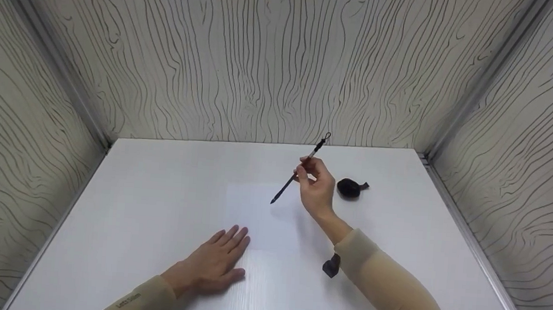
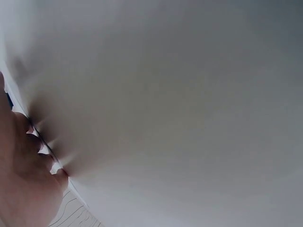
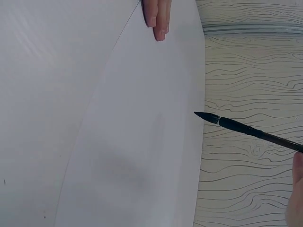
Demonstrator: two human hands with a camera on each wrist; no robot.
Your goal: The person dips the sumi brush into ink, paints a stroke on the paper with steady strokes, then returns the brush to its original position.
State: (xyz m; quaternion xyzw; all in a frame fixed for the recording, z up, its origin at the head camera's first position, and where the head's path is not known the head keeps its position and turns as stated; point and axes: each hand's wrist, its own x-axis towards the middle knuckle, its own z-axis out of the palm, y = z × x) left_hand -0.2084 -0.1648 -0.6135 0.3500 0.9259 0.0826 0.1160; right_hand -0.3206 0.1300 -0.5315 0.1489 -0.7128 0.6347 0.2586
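Note:
My right hand (image 1: pixel 317 187) pinches a dark calligraphy brush (image 1: pixel 285 188) around the middle of its handle. The brush leans, its loop end up and away, its pointed tip (image 3: pixel 206 116) over a white sheet of paper (image 1: pixel 258 207). In the right wrist view the bristles look black and stand apart from the sheet. My left hand (image 1: pixel 215 261) lies with straight fingers at the paper's near left edge, fingertips touching it; those fingers (image 3: pixel 160 21) also show at the top of the right wrist view. Only part of the left hand (image 2: pixel 26 175) appears in its own wrist view.
A round black object (image 1: pixel 349 189), with a small dark piece sticking out on its right, sits beyond the right hand. The white table (image 1: pixel 158 176) is bordered by wood-grain patterned panels (image 1: pixel 263 66) at the back and both sides. A dark device (image 1: pixel 331 266) hangs under the right wrist.

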